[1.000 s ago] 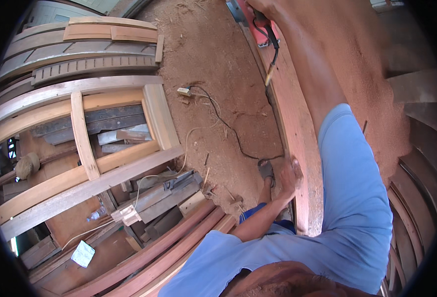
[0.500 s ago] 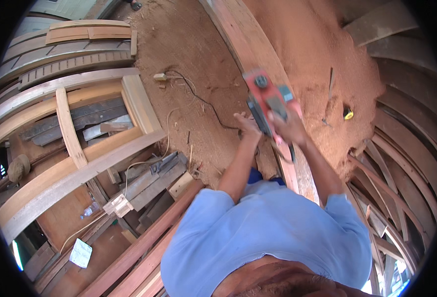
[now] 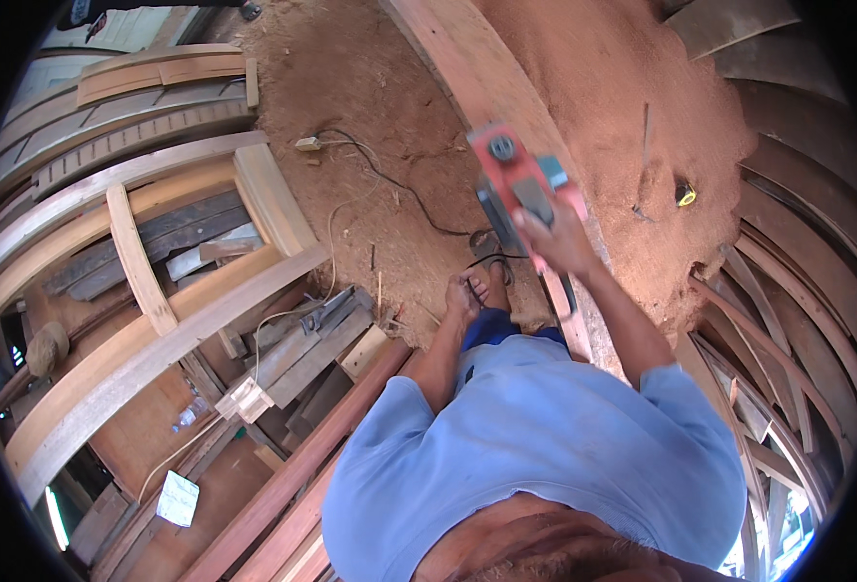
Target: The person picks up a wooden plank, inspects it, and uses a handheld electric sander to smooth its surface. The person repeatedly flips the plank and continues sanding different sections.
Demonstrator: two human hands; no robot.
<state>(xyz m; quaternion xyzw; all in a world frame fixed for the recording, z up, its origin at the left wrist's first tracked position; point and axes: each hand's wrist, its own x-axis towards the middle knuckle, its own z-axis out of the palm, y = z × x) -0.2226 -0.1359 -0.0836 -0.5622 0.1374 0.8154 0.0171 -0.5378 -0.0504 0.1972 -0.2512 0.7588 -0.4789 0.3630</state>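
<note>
My right hand (image 3: 556, 238) is wrapped round the handle of a red and black electric planer (image 3: 502, 163). The planer rests on a long wooden beam (image 3: 491, 73) that runs away from my body. Low on the left, close to my leg, my left hand (image 3: 465, 294) is closed with its fingers curled round a black power cord (image 3: 494, 256). That cord loops near my foot and trails over the ground to a pale socket block (image 3: 308, 144). My palm hides most of the planer's grip.
Reddish sawdust (image 3: 680, 126) lies heaped right of the beam, with a yellow tape measure (image 3: 685, 196) on it. A wooden frame (image 3: 142, 262) stands over stacked timber on the left. Planks (image 3: 797, 204) lean along the right. A white paper (image 3: 178, 499) lies at lower left.
My left hand has drawn back from beside the planer toward my body, going from open fingers to closed on the cord. The planer has shifted slightly to the left in view.
</note>
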